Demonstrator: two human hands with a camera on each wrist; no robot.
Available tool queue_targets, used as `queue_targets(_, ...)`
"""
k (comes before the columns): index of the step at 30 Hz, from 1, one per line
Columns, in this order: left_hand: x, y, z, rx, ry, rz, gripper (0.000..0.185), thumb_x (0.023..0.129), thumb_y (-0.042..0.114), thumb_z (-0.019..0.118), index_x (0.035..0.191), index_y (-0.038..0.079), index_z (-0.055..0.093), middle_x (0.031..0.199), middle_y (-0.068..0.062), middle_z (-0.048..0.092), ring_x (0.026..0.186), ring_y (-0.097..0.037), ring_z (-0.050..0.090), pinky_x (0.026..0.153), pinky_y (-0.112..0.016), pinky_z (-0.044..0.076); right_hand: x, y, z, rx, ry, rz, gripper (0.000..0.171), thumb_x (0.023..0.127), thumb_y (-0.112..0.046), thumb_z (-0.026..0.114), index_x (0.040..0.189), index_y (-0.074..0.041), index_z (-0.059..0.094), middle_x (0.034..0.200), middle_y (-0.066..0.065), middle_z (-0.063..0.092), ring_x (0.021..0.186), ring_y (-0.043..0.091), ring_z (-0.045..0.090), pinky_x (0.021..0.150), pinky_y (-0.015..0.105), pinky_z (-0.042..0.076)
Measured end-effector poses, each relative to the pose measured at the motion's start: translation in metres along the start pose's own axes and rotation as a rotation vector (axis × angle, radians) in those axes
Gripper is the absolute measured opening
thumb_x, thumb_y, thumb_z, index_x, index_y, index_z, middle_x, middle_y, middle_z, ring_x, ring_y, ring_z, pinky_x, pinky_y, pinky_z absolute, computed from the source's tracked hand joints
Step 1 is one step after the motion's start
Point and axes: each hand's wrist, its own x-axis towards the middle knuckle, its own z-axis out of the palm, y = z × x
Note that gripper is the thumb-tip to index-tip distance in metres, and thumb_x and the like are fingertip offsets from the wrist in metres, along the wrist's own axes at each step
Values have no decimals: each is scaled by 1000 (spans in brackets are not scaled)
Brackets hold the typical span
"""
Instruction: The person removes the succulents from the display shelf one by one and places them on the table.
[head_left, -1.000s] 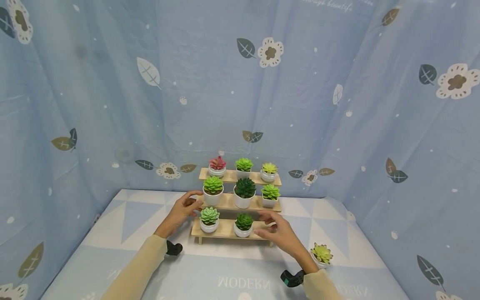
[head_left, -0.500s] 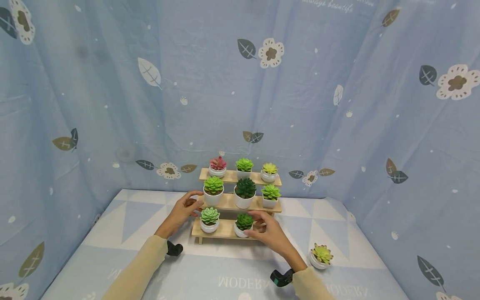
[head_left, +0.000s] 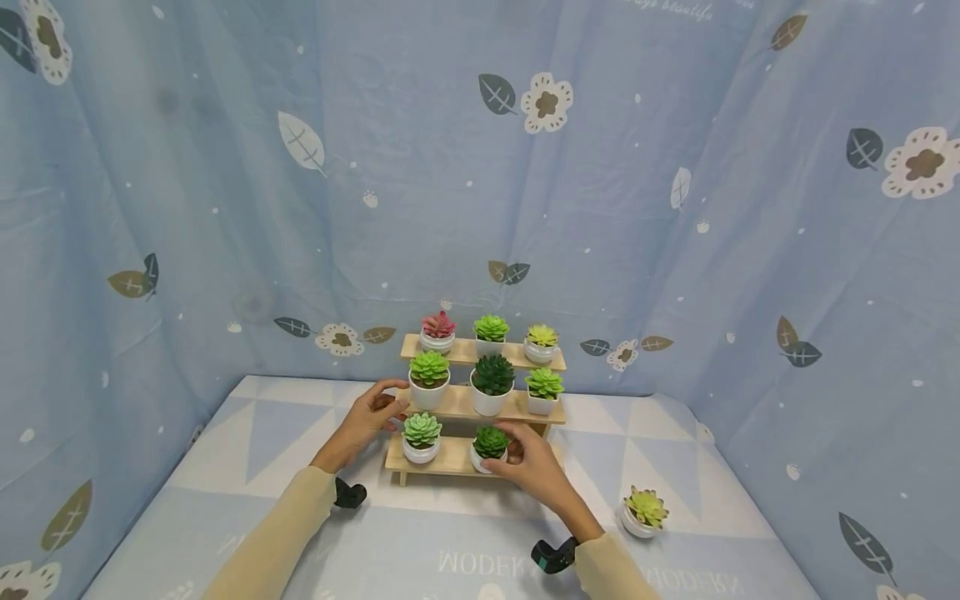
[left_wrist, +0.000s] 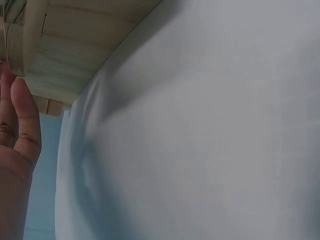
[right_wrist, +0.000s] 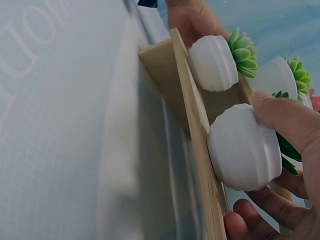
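Note:
A three-tier wooden plant stand [head_left: 453,458] holds several small succulents in white pots. On its bottom tier, my right hand [head_left: 536,471] pinches the white pot of a dark green succulent [head_left: 491,442]. The right wrist view shows the thumb on the rim of that pot [right_wrist: 245,147] and fingers on its far side; the pot sits on the board. My left hand [head_left: 365,423] grips the left end of the middle tier, with thumb and fingers at the board's edge in the left wrist view. Beside the right-hand pot stands a pale green succulent [head_left: 422,437].
A yellow-green succulent [head_left: 644,511] in a white pot stands alone on the tablecloth [head_left: 315,533] at the right. The middle and top tiers carry several more, including a red one [head_left: 438,331]. A blue floral curtain [head_left: 420,167] hangs behind and at the sides.
My right hand has moved left from the right part of the bottom tier and taken hold of the dark green succulent's pot. My left hand has stayed at the stand.

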Motion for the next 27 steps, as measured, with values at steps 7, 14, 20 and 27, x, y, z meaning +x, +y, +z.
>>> queue_targets(7, 11, -18, -3, 5, 18, -14, 49, 103, 35, 67, 146, 21, 51, 117, -15, 63, 103, -31, 65, 93, -63, 48, 1, -1, 4, -53, 10, 8, 64, 84, -44, 86, 135, -11, 65, 98, -2, 56, 83, 19, 55, 68, 28, 46)
queue_targets(14, 11, -18, -3, 19, 26, 11, 51, 100, 42, 69, 144, 23, 52, 117, -14, 63, 101, -27, 66, 85, -49, 54, 2, -4, 5, -71, 39, -1, 61, 83, -46, 87, 129, -12, 67, 100, -4, 58, 81, 17, 56, 66, 28, 48)
queue_targets(20, 12, -18, -3, 17, 24, 12, 51, 100, 42, 69, 144, 22, 52, 118, -14, 63, 102, -28, 66, 85, -49, 54, 2, -4, 4, -79, 54, -2, 61, 82, -46, 87, 129, -13, 68, 101, -4, 59, 81, 16, 57, 66, 29, 48)
queue_targets(27, 11, -19, -3, 7, 30, -6, 49, 102, 37, 67, 146, 22, 51, 117, -13, 64, 104, -31, 65, 89, -55, 52, -3, -3, -1, -65, 61, -4, 61, 82, -49, 86, 132, -21, 66, 103, -5, 60, 80, 17, 58, 67, 31, 49)
